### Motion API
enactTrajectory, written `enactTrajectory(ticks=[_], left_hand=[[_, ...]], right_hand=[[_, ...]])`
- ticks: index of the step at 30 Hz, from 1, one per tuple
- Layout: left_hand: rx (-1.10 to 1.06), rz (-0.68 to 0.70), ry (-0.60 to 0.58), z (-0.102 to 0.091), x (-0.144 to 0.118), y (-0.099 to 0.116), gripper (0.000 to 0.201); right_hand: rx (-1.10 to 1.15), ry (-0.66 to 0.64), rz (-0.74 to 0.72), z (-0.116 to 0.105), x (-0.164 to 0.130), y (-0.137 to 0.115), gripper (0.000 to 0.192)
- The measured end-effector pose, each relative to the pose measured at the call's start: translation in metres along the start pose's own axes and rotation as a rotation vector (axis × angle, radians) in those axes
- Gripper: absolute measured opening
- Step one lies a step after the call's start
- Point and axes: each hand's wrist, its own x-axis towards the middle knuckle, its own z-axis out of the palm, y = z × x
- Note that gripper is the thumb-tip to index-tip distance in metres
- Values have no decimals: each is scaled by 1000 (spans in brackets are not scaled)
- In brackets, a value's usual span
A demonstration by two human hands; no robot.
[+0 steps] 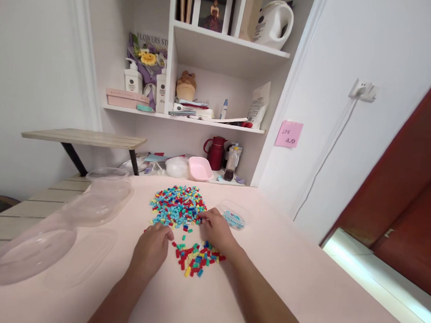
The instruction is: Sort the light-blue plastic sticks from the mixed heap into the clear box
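Two bare hands work over toy bricks on a pale pink counter [281, 285], seen from above. At the centre of the frame lies a big pile [179, 205] of mixed bricks, mostly light blue; just below it, a small pile [192, 259] of red, yellow, green and blue ones. The right hand [217, 229] reaches into the big pile's right edge, fingers bent; whether it pinches a brick, I cannot tell. The left hand [152, 247] rests loosely curled by the lower-left edge, seemingly holding nothing. The step in hand appears to be picking through bricks by colour; the next move calls for a light fingertip pinch on one brick without scattering its neighbours. Right of centre, a clear box [235, 205] holds light blue bricks, with the right hand between it and the big pile. The right wrist partly covers the small pile. Clear tubs [33, 255] line the left; a red jug [216, 154] stands behind, upper centre.
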Motion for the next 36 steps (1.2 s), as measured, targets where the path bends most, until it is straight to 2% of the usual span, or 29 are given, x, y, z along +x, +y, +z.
enactTrajectory(ticks=[3, 7, 9, 13, 20, 28, 36], left_hand=[[7, 5, 0, -1, -1, 1, 35], [20, 9, 11, -1, -1, 1, 34], [19, 13, 12, -1, -1, 0, 34], [9, 21, 11, 0, 0, -1, 35], [11, 9, -2, 0, -1, 1, 35], [8, 4, 9, -2, -3, 3, 35], [7, 12, 14, -1, -3, 1, 35]], right_hand=[[-72, -82, 30, 7, 0, -2, 37], [27, -152, -36, 4, 0, -3, 36], [63, -140, -40, 1, 1, -3, 36], [45, -76, 55, -3, 2, -2, 31], [-28, -169, 157, -13, -3, 1, 12], [-52, -195, 177, -12, -4, 4, 13], [-52, -210, 132, -14, -6, 4, 13]])
